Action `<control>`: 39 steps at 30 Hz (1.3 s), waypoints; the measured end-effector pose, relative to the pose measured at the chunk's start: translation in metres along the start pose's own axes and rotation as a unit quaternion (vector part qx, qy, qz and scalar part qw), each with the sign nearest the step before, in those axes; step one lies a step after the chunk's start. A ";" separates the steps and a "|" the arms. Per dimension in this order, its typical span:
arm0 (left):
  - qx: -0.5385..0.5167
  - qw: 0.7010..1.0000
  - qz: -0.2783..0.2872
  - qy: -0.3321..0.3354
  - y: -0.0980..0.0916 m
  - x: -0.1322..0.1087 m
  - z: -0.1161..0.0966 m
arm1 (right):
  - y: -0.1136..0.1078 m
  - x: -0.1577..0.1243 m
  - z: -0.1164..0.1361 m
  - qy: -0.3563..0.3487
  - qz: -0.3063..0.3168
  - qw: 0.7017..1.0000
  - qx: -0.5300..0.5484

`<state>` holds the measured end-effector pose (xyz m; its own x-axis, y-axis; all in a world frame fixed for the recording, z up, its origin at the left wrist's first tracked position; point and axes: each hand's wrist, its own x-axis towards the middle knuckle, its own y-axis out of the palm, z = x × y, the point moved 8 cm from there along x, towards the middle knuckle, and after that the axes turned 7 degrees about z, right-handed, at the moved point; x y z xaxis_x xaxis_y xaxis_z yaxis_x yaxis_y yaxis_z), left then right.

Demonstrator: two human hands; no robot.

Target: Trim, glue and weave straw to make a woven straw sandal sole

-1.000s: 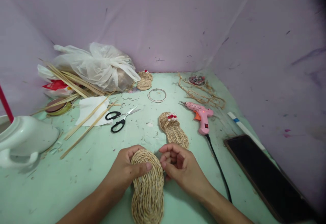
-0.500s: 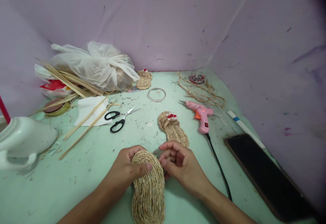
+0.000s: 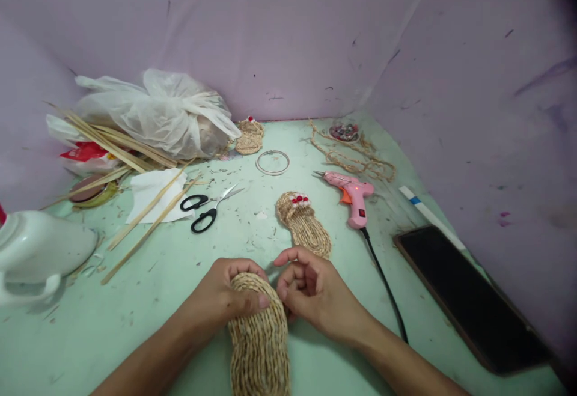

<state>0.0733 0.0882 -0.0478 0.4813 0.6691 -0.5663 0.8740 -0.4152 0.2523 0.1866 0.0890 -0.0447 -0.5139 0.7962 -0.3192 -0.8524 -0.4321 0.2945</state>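
A woven straw sole [image 3: 259,348] lies on the green table [image 3: 148,300] close to me. My left hand [image 3: 223,300] grips its front end, thumb laid across the top. My right hand [image 3: 311,294] is beside the sole's right front edge with its fingers curled together; what they pinch, if anything, I cannot make out. Just beyond my hands lies a finished straw sandal [image 3: 303,225] with red and white beads on its strap.
A pink glue gun [image 3: 351,191] with a black cord lies to the right. Black scissors [image 3: 205,210], bamboo sticks [image 3: 135,204], a plastic bag [image 3: 157,113], a metal ring [image 3: 273,161], straw cord [image 3: 356,161], a dark tablet [image 3: 469,300] and a white container [image 3: 40,252] surround the work area.
The view has tilted slightly, so everything sits a little higher. My right hand's fingers have shifted a little at the sole's front edge. The left hand keeps its grip.
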 end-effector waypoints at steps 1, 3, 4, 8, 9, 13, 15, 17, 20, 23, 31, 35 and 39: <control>0.002 1.000 0.003 -0.009 0.000 0.000 0.001 | 0.000 0.000 -0.001 0.006 0.003 1.000 0.006; 0.007 1.000 -0.001 -0.018 -0.002 0.001 0.003 | 0.000 0.000 -0.001 0.006 0.007 1.000 -0.004; 0.011 1.000 -0.004 -0.019 -0.003 0.002 0.003 | -0.001 -0.001 0.000 0.000 0.010 1.000 -0.022; 0.028 0.999 -0.014 -0.021 -0.005 0.004 0.006 | 0.000 -0.002 0.003 -0.032 0.024 0.994 -0.101; 0.035 0.999 -0.016 -0.022 -0.005 0.004 0.006 | 0.001 -0.003 0.003 -0.037 0.028 0.992 -0.114; 0.066 0.997 -0.015 -0.023 -0.001 0.004 0.006 | 0.004 -0.005 0.005 -0.054 0.029 0.985 -0.159; 0.074 0.997 -0.004 -0.024 0.002 0.004 0.005 | 0.005 -0.006 0.008 -0.060 0.027 0.982 -0.178; 0.084 0.996 0.007 -0.025 0.004 0.003 0.004 | 0.006 -0.007 0.010 -0.063 0.027 0.978 -0.196; 0.093 0.995 0.015 -0.026 0.005 0.003 0.003 | 0.006 -0.008 0.011 -0.064 0.030 0.975 -0.210; 0.079 0.996 0.027 -0.012 0.005 0.003 0.002 | 0.004 -0.007 0.010 -0.064 0.017 0.980 -0.189; 0.019 0.999 0.028 0.027 0.001 0.003 0.002 | -0.009 -0.003 0.007 -0.054 -0.058 0.987 -0.143; 0.027 0.999 0.023 0.032 0.001 0.005 0.004 | -0.006 -0.003 0.012 -0.077 -0.047 0.978 -0.190; 0.032 0.999 0.019 0.034 0.000 0.007 0.006 | -0.004 -0.006 0.018 -0.107 -0.036 0.964 -0.240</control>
<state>0.0758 0.0892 -0.0562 0.5201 0.6916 -0.5012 0.8497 -0.4783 0.2217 0.1945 0.0935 -0.0281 -0.4632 0.8786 -0.1160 -0.8583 -0.4773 -0.1884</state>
